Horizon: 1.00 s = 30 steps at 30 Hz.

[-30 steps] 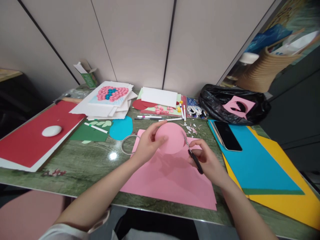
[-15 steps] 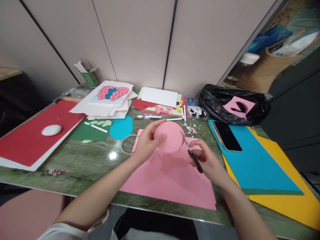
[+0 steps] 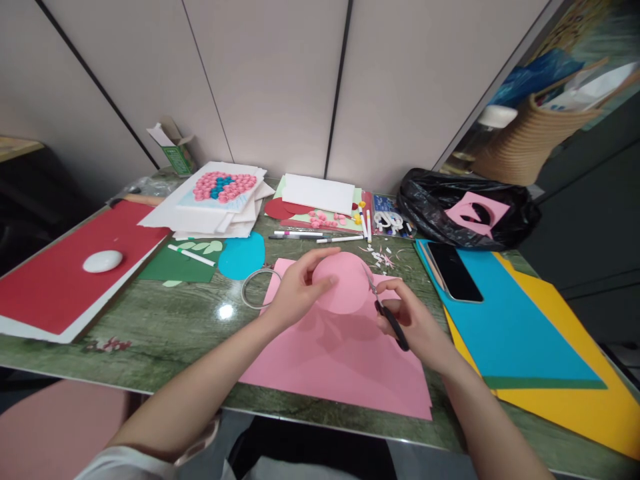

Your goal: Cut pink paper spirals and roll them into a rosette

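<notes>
My left hand (image 3: 303,287) grips a round pink paper disc (image 3: 345,283) by its left side, thumb on top. The black-handled scissors (image 3: 393,325) are in my right hand (image 3: 413,320), their blades at the disc's upper right edge. Both hands are above large pink sheets (image 3: 340,367) lying on the green table. A roll of tape (image 3: 245,290) sits at the left edge of these sheets. Small paper scraps (image 3: 383,258) lie just beyond the disc.
Red paper (image 3: 75,267) bears a white oval object (image 3: 103,261) at left. Behind are markers (image 3: 300,234) and white sheets with a pink-and-blue craft (image 3: 225,187). A black bag (image 3: 430,200), a phone (image 3: 455,272) and blue paper (image 3: 525,333) are at right.
The pink disc and my left hand's fingers have moved slightly right and closer to me. The scissors have shifted a little with the disc, still at its right edge.
</notes>
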Tool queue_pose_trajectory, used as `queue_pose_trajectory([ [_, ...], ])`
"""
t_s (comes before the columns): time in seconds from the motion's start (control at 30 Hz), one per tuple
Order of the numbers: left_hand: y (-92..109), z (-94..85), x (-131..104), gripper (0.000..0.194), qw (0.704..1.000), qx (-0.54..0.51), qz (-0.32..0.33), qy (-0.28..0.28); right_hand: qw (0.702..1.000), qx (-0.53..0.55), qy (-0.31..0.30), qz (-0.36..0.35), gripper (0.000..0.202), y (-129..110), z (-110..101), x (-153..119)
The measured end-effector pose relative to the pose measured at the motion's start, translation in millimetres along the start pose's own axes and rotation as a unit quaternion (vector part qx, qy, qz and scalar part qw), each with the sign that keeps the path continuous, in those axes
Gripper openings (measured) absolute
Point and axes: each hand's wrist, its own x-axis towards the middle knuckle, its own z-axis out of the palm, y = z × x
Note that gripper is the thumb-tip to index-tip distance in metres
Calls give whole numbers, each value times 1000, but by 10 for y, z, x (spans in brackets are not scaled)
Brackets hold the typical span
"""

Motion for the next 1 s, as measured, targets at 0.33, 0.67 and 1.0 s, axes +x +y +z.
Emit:
queue_pose_trajectory([
  [0.33, 12, 0, -9, 43, 1000, -10, 3, 10, 1000, -21, 0, -9, 27, 28, -4, 1],
  [0.67, 14, -7, -5, 44, 1000, -11, 12, 20, 1000, -14, -6, -15, 25, 46, 6, 9],
  [1.0, 26, -19, 2, 42, 999, -7, 17, 32, 1000, -21, -5, -17, 25, 75, 8, 9],
])
